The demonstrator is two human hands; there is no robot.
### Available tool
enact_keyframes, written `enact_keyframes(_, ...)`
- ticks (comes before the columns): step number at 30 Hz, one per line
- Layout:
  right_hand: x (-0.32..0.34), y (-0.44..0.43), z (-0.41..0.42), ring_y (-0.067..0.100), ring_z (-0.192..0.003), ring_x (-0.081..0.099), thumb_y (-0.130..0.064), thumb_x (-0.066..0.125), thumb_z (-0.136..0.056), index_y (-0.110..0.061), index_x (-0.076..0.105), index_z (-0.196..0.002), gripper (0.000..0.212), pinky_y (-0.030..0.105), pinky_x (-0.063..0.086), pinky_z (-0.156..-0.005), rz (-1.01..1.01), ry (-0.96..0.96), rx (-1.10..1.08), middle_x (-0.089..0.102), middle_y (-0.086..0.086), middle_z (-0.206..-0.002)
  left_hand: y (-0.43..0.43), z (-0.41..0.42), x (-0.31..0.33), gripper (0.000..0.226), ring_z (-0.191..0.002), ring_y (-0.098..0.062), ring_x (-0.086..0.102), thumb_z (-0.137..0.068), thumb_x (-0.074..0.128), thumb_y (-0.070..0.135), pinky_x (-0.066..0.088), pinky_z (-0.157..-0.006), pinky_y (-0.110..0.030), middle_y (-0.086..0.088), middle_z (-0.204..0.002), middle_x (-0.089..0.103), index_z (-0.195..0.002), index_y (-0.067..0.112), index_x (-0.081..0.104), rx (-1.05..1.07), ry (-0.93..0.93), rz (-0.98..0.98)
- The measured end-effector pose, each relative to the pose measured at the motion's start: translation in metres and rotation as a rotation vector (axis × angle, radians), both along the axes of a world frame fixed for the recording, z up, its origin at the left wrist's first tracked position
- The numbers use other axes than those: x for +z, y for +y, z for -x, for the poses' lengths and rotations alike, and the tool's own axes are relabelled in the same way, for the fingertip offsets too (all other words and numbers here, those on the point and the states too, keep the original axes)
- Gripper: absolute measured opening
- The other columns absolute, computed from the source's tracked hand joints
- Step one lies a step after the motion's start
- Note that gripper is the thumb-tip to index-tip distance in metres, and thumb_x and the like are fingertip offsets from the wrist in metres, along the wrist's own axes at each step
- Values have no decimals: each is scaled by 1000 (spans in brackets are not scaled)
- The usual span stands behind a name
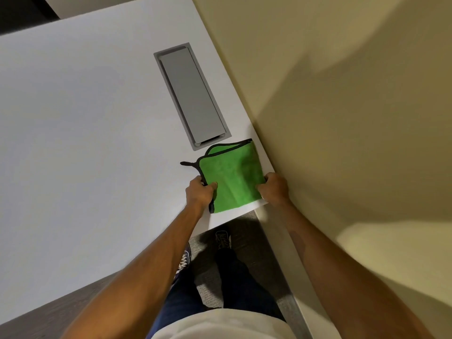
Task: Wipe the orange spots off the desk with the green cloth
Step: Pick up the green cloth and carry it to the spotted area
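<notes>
Seen from above, a green cloth [231,177] of fuzzy microfibre, folded to a rough rectangle and edged in dark piping, lies flat at the near right corner of a white desk [80,133], a short dark loop trailing from its left corner. The left hand [199,193] grips the cloth's left edge, fingers curled shut around the piping with the thumb pressed on the green pile; the right hand [274,189] pinches the right edge, fingers folded closed on the fabric. Just beyond the cloth, a long grey rectangular cable hatch [192,95] with a smooth matte lid sits recessed in the desktop. The desk's surface is plain and smooth, and no orange spots can be made out on it. A cream wall [342,118] runs along the desk's right edge, just beside the right hand, with a pale baseboard below. To the left the desktop stretches wide and bare. Below the desk's near edge, grey carpet [208,289], dark jeans and laced sneakers show
</notes>
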State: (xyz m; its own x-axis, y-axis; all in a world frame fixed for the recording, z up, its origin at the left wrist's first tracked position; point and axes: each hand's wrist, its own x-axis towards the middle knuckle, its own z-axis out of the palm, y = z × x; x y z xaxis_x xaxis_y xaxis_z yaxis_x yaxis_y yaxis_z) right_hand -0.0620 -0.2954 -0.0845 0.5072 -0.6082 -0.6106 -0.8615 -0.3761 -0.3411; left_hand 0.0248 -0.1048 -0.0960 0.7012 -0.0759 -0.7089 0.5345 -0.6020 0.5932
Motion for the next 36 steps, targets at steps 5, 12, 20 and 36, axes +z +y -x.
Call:
enact_keyframes(5, 5, 8, -1, 25, -79, 59, -4, 68, -79, -11, 59, -84, 12, 40, 52, -69, -23, -132, 30, 62, 8, -83, 5, -4, 15, 28, -87, -21, 64, -95, 70, 18, 48, -76, -27, -12, -114, 76, -122, 10, 71, -134, -173, -80)
enact_keyframes(12, 23, 27, -12, 23, -71, 59, -4, 66, -83, -15, 61, -82, 12, 28, 43, -57, -20, -291, 117, 66, 3, -78, 38, -3, 40, 24, -83, -23, 66, -95, 71, 21, 51, -76, -32, -9, -105, 77, -117, 13, 74, -67, -308, -123)
enact_keyframes(20, 43, 90, -44, 31, -77, 66, -8, 77, -76, -7, 69, -96, 21, 36, 55, -67, -48, -400, 386, 71, 9, -81, 132, 10, 74, 23, -87, -24, 70, -91, 76, 19, 58, -86, -36, -7, -104, 78, -112, 11, 77, 123, -374, -158)
enact_keyframes(36, 99, 408, -58, 17, -60, 58, 5, 63, -75, -12, 67, -86, 21, 23, 39, -55, -280, -463, 858, 64, -3, -69, 439, 126, 102, 21, -62, -17, 78, -84, 80, -4, 62, -58, -21, -21, -97, 78, -102, -2, 71, 808, -257, 18)
